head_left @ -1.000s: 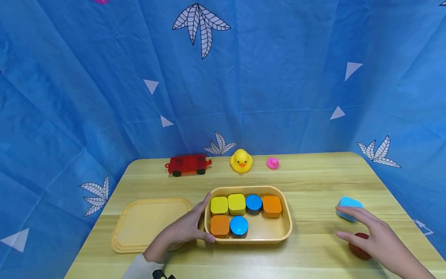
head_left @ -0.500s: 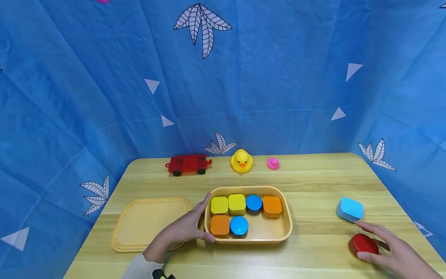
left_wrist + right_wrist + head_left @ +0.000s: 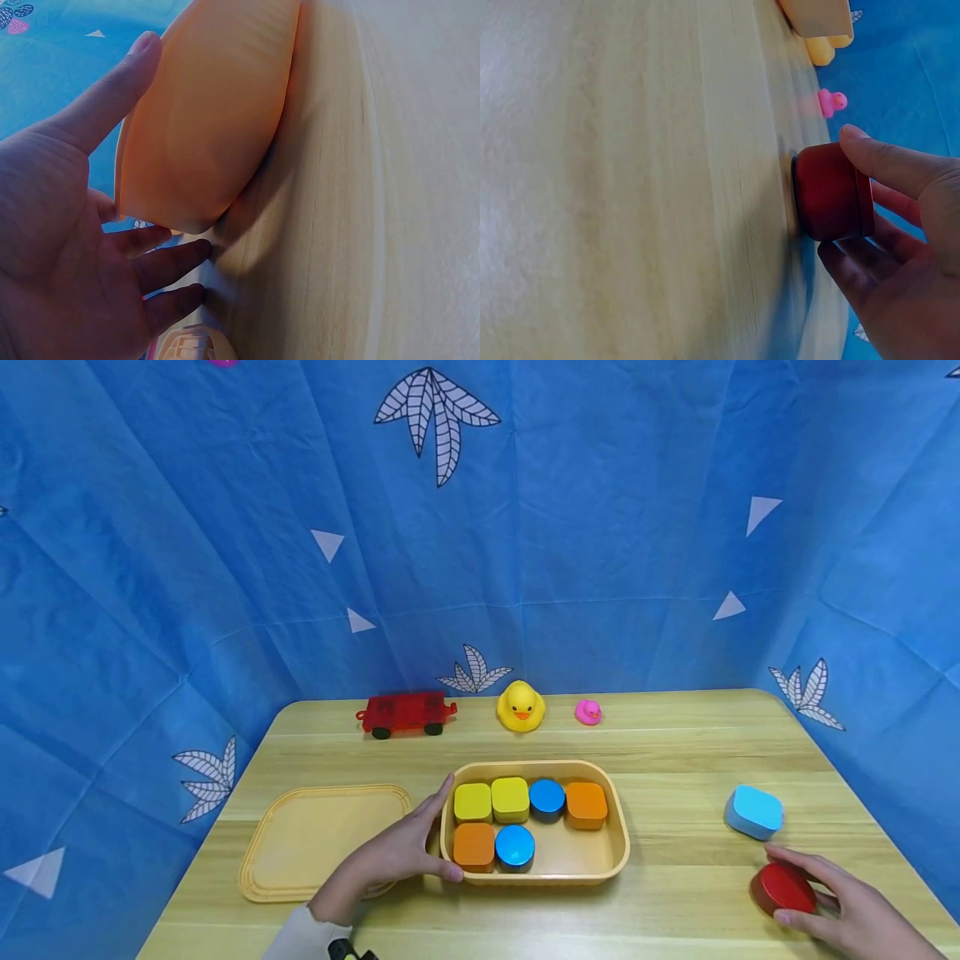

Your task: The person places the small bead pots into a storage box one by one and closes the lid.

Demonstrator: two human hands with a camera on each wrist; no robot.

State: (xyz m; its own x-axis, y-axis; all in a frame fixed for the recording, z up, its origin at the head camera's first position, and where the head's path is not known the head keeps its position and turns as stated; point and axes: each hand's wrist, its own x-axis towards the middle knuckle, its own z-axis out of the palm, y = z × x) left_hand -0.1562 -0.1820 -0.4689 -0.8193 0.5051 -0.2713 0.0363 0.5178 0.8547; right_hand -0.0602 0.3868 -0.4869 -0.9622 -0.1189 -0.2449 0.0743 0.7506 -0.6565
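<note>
My left hand point(image 3: 401, 847) holds the left end of a tan plastic box point(image 3: 570, 852), its thumb at the near corner and index finger at the far one. In the left wrist view the thumb meets the rim point(image 3: 169, 34) while the other fingers are spread. Inside the box sit several small blocks or tins: two yellow point(image 3: 510, 799), two orange point(image 3: 586, 805), two round blue point(image 3: 514, 846). At the right, my right hand point(image 3: 847, 902) pinches a small red lidded tin point(image 3: 783, 887) between thumb and fingers; in the right wrist view the tin point(image 3: 829, 191) appears to be at the tabletop.
A light-blue rounded tin point(image 3: 753, 812) stands just beyond the right hand. Left of the box lies a flat tan lid point(image 3: 322, 843), partly behind the left forearm. Along the back edge are a red toy wagon point(image 3: 406, 713), a yellow duck point(image 3: 521, 707) and a pink duck point(image 3: 588, 712).
My right hand has come down and drawn back from near the light-blue tin to the red tin, and its fingers have closed in on it. The left hand and box have stayed put.
</note>
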